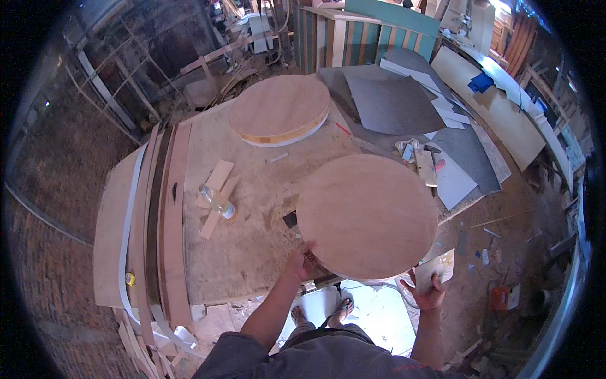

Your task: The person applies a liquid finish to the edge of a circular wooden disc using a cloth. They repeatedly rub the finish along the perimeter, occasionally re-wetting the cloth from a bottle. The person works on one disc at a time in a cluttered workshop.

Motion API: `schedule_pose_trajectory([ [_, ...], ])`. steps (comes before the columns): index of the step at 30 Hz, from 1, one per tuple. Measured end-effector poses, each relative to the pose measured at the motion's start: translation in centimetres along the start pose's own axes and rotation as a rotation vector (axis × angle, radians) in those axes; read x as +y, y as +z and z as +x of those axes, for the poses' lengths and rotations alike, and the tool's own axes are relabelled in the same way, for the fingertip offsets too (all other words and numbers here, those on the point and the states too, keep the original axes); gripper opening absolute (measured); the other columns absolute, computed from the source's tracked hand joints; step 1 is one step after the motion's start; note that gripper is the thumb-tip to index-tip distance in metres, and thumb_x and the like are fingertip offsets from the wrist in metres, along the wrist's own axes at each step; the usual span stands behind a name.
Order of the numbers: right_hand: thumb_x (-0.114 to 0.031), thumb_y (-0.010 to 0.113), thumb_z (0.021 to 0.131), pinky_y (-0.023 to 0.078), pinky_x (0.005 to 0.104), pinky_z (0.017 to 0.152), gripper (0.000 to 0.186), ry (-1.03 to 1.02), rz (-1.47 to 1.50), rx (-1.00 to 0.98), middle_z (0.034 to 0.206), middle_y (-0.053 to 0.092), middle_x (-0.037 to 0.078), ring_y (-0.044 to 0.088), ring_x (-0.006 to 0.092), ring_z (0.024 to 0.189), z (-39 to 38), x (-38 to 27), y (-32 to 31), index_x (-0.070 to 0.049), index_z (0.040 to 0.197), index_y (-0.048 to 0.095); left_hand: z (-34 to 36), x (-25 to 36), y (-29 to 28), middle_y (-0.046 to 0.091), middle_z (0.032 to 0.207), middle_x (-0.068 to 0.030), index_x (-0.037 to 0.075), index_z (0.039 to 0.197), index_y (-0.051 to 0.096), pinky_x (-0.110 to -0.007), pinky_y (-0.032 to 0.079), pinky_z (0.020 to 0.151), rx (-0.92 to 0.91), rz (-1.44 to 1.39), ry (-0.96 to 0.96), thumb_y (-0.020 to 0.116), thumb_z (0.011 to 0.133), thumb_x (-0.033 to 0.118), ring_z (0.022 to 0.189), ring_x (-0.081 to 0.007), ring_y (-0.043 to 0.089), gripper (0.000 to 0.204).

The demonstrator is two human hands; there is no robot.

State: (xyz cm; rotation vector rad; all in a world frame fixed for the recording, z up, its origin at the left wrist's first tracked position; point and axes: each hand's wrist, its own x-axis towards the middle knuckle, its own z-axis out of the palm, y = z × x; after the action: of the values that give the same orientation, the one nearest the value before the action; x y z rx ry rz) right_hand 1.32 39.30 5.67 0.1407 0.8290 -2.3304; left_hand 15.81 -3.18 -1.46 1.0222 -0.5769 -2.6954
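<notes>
Both hands (302, 260) (429, 292) under round, pale-brown wooden disc (367, 215), smooth-faced.

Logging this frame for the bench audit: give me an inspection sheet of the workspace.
Surface: wooden workbench, dusty, scraps on it.
Job's things: round wooden disc at the bench's near edge, overhanging it; second, thicker round disc lies flat at the far end.
Clutter: plastic bottle on wood offcuts, long strips along the left edge, grey sheets far right, small tools beside them.
Grips: left hand at the near disc's lower left rim; right hand at its lower right, holding a small flat piece.
Cables: nothing seen.
Surroundings: workshop floor littered with offcuts; stacked boards and panels behind.
</notes>
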Motion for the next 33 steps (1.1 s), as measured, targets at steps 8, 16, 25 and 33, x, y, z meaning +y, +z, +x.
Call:
schedule_pose_trajectory([
  [8,-0.031,0.082,0.088,0.042,0.0771,0.110,0.077,0.009,-0.124,-0.029,0.145,0.061,0.013,0.056,0.0368,0.137,2.5,-1.0,-5.6,-0.010,0.153,0.048,-7.9,-3.8,1.1,0.070,0.120,-0.0027,0.012,0.132,0.060,-0.045,0.058,0.099,0.086,0.026,0.203,0.076,0.096,0.015,0.110,-0.0214,0.068,0.039],
  [16,-0.018,0.070,0.100,0.064,0.0560,0.090,0.056,0.019,-0.274,0.067,0.134,0.066,0.016,0.068,0.0371,0.123,12.5,-4.0,-3.5,-0.004,0.149,0.048,-8.4,-7.7,-3.1,0.072,0.111,-0.0025,0.013,0.120,0.067,-0.045,0.050,0.101,0.255,0.287,-0.123,0.076,0.099,0.025,0.112,-0.0224,0.066,0.025],
  [25,-0.020,0.077,0.099,0.068,0.0515,0.084,0.055,-0.115,-0.298,0.362,0.130,0.067,0.018,0.071,0.0336,0.114,3.1,-5.0,-6.3,0.005,0.143,0.054,-8.7,-4.0,-0.6,0.074,0.122,-0.0115,0.011,0.119,0.070,-0.044,0.048,0.097,0.207,0.708,-0.596,0.077,0.096,0.043,0.118,-0.0275,0.067,0.040],
  [33,-0.025,0.078,0.099,0.067,0.0475,0.087,0.058,-0.212,-0.682,0.577,0.130,0.065,0.020,0.071,0.0329,0.112,-11.0,0.8,-12.7,0.007,0.141,0.053,-12.6,2.3,1.7,0.075,0.105,-0.0077,0.006,0.118,0.069,-0.027,0.047,0.067,0.123,1.385,-0.737,0.074,0.099,0.032,0.085,-0.0136,0.069,0.033],
])
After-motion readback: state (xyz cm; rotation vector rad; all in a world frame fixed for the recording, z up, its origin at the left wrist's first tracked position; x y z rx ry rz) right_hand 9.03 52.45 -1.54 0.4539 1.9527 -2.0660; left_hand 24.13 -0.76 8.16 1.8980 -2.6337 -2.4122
